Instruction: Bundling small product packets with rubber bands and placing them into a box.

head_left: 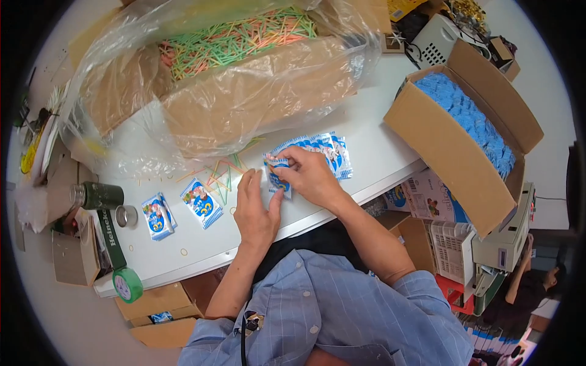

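Note:
My right hand (310, 177) pinches a small blue-and-white packet (281, 185) between thumb and fingers, just above the white table. Beside it, my left hand (255, 210) rests with its fingers stretched out, its thumb close to the packet's lower end; whether it touches cannot be told. A row of overlapping packets (340, 160) of the same kind lies behind my right hand. To the left of my hands are a single packet (201, 203) and a small stack of packets (157, 216). Loose thin pink, green and yellow sticks (221, 180) are scattered beyond my left hand.
A plastic-lined carton (244, 85) full of coloured sticks stands at the back. An open cardboard box (445, 158) of blue packets sits at the right. Toward the left edge are a dark green bottle (102, 195), a metal cup (126, 216) and a green tape roll (127, 285).

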`<state>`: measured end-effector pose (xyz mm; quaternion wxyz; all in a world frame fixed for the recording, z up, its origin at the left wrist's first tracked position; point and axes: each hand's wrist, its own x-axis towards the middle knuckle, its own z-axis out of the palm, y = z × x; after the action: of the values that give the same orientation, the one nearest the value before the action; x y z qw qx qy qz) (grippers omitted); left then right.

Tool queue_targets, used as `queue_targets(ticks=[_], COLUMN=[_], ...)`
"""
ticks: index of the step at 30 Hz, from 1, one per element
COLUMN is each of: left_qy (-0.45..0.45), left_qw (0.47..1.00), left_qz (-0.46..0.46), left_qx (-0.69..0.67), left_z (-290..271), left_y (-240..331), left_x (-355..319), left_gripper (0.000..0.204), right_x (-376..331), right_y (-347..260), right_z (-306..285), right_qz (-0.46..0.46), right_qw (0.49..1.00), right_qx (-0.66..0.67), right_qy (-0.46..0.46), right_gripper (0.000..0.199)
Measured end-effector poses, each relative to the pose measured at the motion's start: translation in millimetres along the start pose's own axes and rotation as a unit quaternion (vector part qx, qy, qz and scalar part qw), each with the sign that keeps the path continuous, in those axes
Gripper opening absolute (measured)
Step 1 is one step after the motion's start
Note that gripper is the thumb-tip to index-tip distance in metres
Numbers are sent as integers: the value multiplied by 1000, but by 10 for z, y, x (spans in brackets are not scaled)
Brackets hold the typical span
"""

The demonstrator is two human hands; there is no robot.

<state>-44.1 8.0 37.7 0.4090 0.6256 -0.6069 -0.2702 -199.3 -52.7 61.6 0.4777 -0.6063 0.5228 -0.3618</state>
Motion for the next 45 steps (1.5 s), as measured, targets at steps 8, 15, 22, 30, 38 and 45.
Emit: queue_targets(ticks=[8, 15, 22, 30, 38, 45], left_qy=[-70, -76, -97, 186, 100, 183], left_qw=[972, 964, 966, 957, 902, 944], left_qz=[141, 159, 150, -149, -270, -254], left_qx=[172, 198, 185, 164, 321, 105], left_z=[265, 286, 376, -784, -1004, -927], left_y=[-97, -15, 24, -339, -647, -912], left_x=[142, 139, 246, 197, 326, 242], left_gripper=[47, 45, 44, 44, 52, 29], right_x=[117, -5, -250, -131, 1203, 2489], right_y=[110, 533, 756, 122, -1036, -830], right_z=[-221, -830, -695, -1321, -1332, -1526], right_qz=[-68, -28, -17, -105, -274, -218], right_qw=[972, 936, 951, 928, 922, 822], right_qx=[-194, -271, -242, -184, -246, -525], right_qy=[116, 223, 194, 306, 120, -21], right_gripper=[29, 42, 39, 22, 18, 17])
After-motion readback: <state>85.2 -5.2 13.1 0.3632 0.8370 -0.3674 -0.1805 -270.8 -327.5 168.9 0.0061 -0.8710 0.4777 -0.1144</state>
